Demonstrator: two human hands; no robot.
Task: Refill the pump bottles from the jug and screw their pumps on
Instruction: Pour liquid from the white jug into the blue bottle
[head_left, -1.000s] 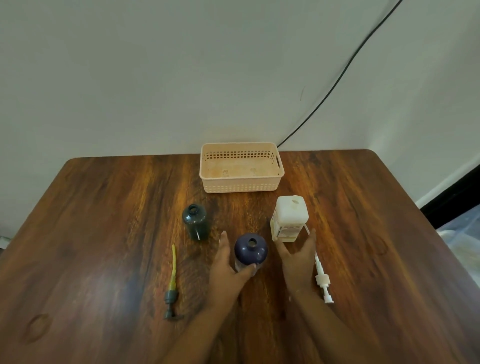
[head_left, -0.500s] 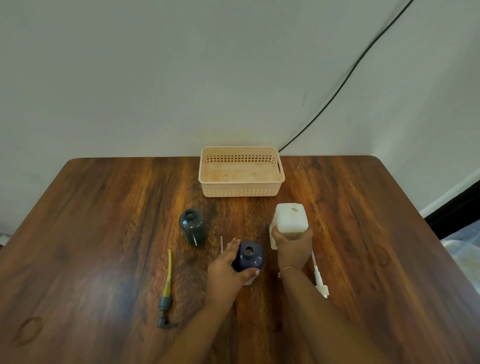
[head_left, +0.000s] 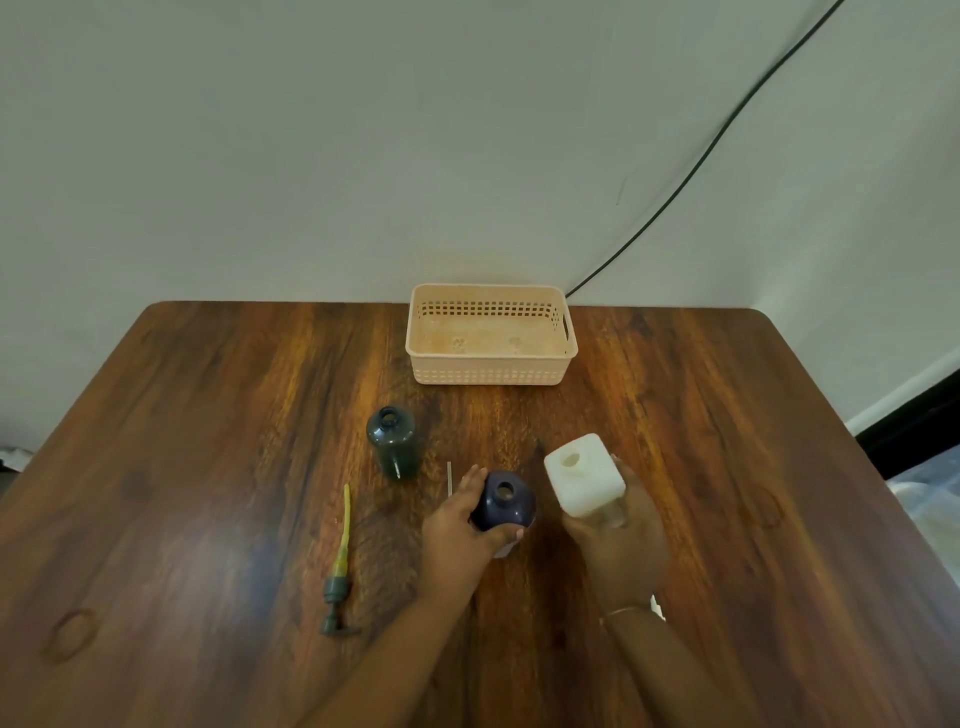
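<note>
My left hand (head_left: 457, 525) grips the dark blue bottle (head_left: 505, 501), which stands upright on the table with its neck open. My right hand (head_left: 618, 535) holds the white square jug (head_left: 584, 475) lifted off the table and tilted left, its open mouth toward the blue bottle. A dark green bottle (head_left: 392, 441) stands open to the left. Its green pump with a yellow tube (head_left: 340, 561) lies flat on the table further left. A thin clear tube (head_left: 449, 478) lies beside my left hand. Only a tip of the white pump (head_left: 657, 608) shows behind my right wrist.
A peach plastic basket (head_left: 491, 371) sits at the back of the wooden table (head_left: 208, 467), near the wall. A black cable (head_left: 696, 171) runs up the wall behind it. The table's right edge drops off to a dark floor strip.
My right hand closed on the white jug, lifted it off the table and tilted it toward the blue bottle. My left hand stayed on the blue bottle.
</note>
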